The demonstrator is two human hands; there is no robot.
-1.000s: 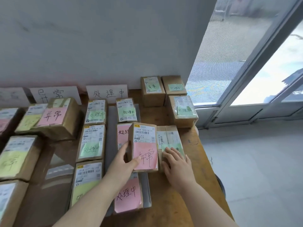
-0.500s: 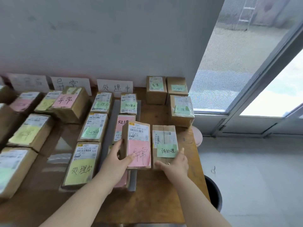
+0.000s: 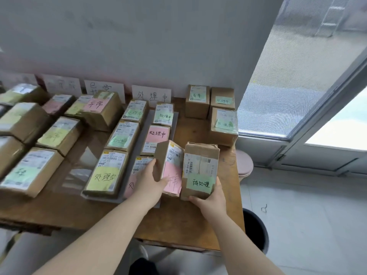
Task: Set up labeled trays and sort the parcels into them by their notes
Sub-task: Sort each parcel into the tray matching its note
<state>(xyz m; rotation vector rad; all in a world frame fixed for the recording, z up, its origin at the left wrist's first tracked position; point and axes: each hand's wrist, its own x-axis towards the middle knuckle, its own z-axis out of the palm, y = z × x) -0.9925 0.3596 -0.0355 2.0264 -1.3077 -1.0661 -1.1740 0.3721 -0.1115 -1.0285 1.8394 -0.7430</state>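
My left hand (image 3: 150, 180) grips a cardboard parcel with a pink note (image 3: 171, 167), tilted up off the table. My right hand (image 3: 210, 199) holds a second parcel with a green note (image 3: 199, 169) from below, lifted beside the first. A grey tray (image 3: 139, 153) under the white wall label (image 3: 151, 95) carries several parcels with green, pink and yellow notes. More noted parcels lie on a clear tray (image 3: 77, 169) and further left. Three parcels with green notes (image 3: 223, 124) stand at the table's back right.
The wooden table (image 3: 228, 195) ends just right of my hands. Beyond it stand a pink stool (image 3: 245, 165) and a dark bin (image 3: 256, 229) on the floor. A glass door fills the right side. More white labels (image 3: 103, 88) lean on the wall.
Both parcels have come up off the table. The pink-note parcel has tilted onto its side in my left hand, and my right hand has closed under the green-note parcel and raised it.
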